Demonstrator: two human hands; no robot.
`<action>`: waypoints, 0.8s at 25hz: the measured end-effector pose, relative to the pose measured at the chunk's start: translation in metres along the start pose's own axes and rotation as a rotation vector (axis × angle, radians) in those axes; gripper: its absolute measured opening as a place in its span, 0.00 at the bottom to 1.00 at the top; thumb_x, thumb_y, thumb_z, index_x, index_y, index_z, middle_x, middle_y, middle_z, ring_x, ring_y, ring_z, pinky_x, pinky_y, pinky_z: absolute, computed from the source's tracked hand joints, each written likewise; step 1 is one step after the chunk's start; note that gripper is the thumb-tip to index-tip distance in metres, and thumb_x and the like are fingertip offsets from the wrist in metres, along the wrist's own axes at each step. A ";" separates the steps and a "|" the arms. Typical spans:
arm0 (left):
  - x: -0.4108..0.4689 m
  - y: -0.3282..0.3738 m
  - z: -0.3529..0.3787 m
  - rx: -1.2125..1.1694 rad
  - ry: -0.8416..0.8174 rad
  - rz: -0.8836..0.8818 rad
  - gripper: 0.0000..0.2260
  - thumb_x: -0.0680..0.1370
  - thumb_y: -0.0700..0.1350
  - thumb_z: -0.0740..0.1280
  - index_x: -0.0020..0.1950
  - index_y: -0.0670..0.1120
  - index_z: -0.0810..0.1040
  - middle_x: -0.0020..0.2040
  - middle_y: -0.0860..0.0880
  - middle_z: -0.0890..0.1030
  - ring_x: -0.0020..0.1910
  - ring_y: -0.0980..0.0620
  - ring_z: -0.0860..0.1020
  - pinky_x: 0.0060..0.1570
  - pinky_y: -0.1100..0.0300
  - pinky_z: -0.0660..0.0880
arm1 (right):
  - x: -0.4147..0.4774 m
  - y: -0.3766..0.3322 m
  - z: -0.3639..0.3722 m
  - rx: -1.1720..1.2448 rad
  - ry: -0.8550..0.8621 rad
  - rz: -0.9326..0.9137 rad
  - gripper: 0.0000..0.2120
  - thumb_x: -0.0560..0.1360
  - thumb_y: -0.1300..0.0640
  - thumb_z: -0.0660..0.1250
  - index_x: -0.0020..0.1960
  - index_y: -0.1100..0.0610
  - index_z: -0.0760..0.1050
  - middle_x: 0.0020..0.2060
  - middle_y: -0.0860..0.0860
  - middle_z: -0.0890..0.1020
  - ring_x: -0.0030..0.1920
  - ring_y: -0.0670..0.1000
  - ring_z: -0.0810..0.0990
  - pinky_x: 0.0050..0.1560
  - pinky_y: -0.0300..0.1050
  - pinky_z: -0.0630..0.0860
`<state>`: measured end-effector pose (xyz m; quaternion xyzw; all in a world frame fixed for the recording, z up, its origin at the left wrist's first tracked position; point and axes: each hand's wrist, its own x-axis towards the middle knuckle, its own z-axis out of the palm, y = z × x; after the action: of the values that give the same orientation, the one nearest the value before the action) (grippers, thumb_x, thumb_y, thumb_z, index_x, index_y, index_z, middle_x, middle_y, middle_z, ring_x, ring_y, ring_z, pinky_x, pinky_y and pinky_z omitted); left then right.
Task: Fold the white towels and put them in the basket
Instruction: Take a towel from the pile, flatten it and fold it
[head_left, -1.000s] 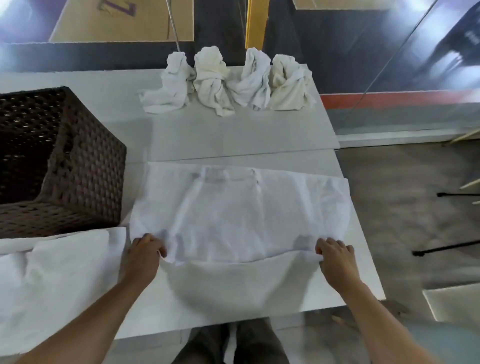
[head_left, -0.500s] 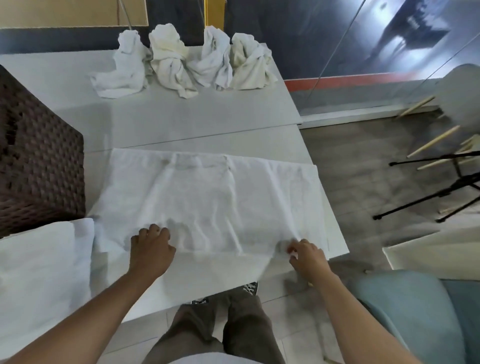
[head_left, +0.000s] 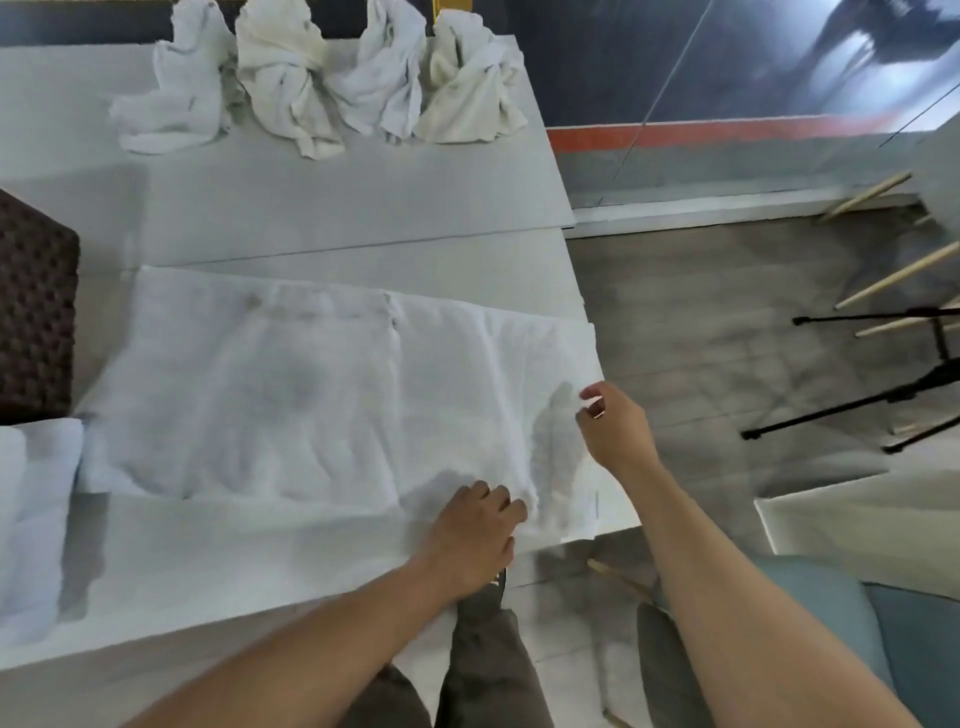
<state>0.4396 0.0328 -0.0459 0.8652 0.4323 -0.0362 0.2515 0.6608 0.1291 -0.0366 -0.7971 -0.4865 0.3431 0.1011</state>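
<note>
Head view: a white spread towel (head_left: 291, 395) lies flat on the counter (head_left: 337, 208).
The left hand (head_left: 470, 535) grips its near edge with curled fingers. The right hand (head_left: 615, 431) is curled at its right edge, and I cannot tell if it holds the cloth. The basket (head_left: 36, 312) stands to the left, with four crumpled towels (head_left: 322, 83) at the far side.

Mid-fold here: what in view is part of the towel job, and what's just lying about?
Job: spread towel, gripped by left hand and right hand; four crumpled towels; wicker basket; white cloth near left, likely another towel.
Lying about: black tripod; blue-grey chair; wooden chair legs.
</note>
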 end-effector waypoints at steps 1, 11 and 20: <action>0.009 0.013 0.008 -0.002 -0.005 0.010 0.15 0.77 0.47 0.65 0.63 0.47 0.76 0.57 0.47 0.79 0.54 0.44 0.76 0.56 0.50 0.74 | 0.014 0.001 -0.005 0.022 -0.001 -0.017 0.11 0.79 0.57 0.64 0.60 0.50 0.75 0.46 0.48 0.80 0.43 0.52 0.81 0.43 0.50 0.80; 0.055 0.071 0.078 0.079 0.053 -0.145 0.32 0.59 0.37 0.74 0.63 0.50 0.77 0.58 0.43 0.80 0.47 0.43 0.80 0.51 0.49 0.80 | 0.120 0.020 -0.002 -0.099 -0.039 -0.124 0.20 0.79 0.49 0.67 0.66 0.55 0.69 0.54 0.55 0.78 0.49 0.51 0.70 0.49 0.51 0.73; 0.057 0.081 0.055 -0.146 0.018 -0.194 0.08 0.71 0.45 0.65 0.49 0.47 0.76 0.46 0.48 0.80 0.37 0.48 0.80 0.36 0.58 0.79 | 0.111 0.031 -0.017 0.077 0.020 -0.031 0.05 0.81 0.55 0.64 0.52 0.57 0.72 0.46 0.51 0.78 0.43 0.53 0.75 0.35 0.44 0.68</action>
<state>0.5458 0.0082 -0.0768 0.7990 0.5178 -0.0211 0.3052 0.7264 0.2102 -0.0895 -0.7883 -0.4841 0.3522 0.1419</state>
